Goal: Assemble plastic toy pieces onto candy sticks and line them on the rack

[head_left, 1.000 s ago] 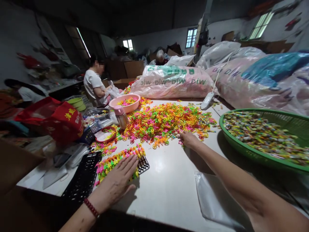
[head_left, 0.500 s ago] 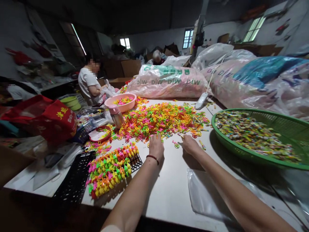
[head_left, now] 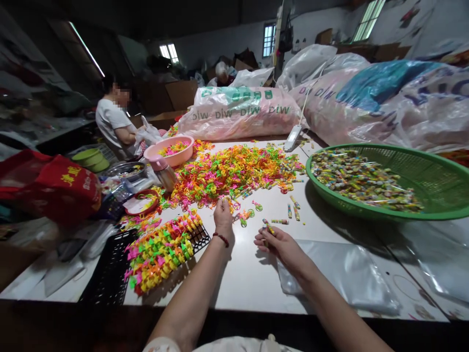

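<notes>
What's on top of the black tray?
Rows of bright plastic pieces sit on the black tray. The grid beneath them is hidden; its near left part shows bare.

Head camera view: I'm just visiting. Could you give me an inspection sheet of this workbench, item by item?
Surface: white table, its far half covered.
Job's things: pile of neon plastic pieces; black grid tray carrying rows of pieces.
Clutter: green basket of wrapped sticks; clear bag; pink bowl; red bag.
Grippers: left hand touches the pile's near edge; right hand pinches a small striped stick.
Cables: white power strip, its cord running up over the sacks.
Surroundings: big filled sacks; a person in a white shirt sits far left.
</notes>
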Motion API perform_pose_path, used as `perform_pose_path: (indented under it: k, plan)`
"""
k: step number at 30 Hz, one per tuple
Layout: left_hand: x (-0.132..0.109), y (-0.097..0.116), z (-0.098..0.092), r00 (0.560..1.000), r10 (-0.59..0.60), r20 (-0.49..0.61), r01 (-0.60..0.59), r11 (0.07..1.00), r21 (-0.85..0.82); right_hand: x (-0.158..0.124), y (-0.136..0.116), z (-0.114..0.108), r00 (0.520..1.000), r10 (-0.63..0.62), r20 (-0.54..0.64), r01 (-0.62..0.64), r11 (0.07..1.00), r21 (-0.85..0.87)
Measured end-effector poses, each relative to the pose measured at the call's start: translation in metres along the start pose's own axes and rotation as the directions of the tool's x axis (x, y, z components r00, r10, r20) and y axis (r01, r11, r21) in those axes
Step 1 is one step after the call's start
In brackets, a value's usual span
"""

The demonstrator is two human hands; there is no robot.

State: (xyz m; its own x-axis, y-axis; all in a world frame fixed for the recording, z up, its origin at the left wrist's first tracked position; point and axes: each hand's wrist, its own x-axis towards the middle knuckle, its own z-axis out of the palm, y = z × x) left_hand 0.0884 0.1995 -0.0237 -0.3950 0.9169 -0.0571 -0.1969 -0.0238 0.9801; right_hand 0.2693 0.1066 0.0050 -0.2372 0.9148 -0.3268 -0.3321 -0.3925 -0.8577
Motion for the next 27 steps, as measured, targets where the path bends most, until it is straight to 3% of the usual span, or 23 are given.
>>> perform_pose_path:
  k: [7, 12, 18, 23, 27]
  plan:
    - [-0.031, 0.015, -0.013, 0.957, -0.281, 0.070, 0.290, 0.927, -0.240, 0.008, 0.006, 0.010, 1.000, 0.001, 0.012, 0.000, 0.993, -0.120]
    - [-0.061, 0.026, -0.023, 0.907, -0.380, 0.182, 0.419, 0.857, -0.300, 0.004, 0.010, 0.015, 0.996, -0.086, 0.000, 0.083, 0.968, -0.236]
    - [-0.099, 0.031, -0.036, 0.876, -0.297, 0.379, 0.418, 0.860, -0.293, -0.017, 0.018, 0.019, 0.985, -0.173, 0.005, 0.161, 0.904, -0.396]
    - [-0.128, 0.034, -0.046, 0.920, -0.142, 0.365, 0.254, 0.925, -0.282, -0.034, 0.021, 0.019, 0.980, -0.187, 0.067, 0.197, 0.874, -0.444]
    - [-0.146, 0.040, -0.053, 0.863, -0.114, 0.492, 0.256, 0.939, -0.231, -0.042, 0.026, 0.021, 0.976, -0.193, 0.103, 0.219, 0.870, -0.441]
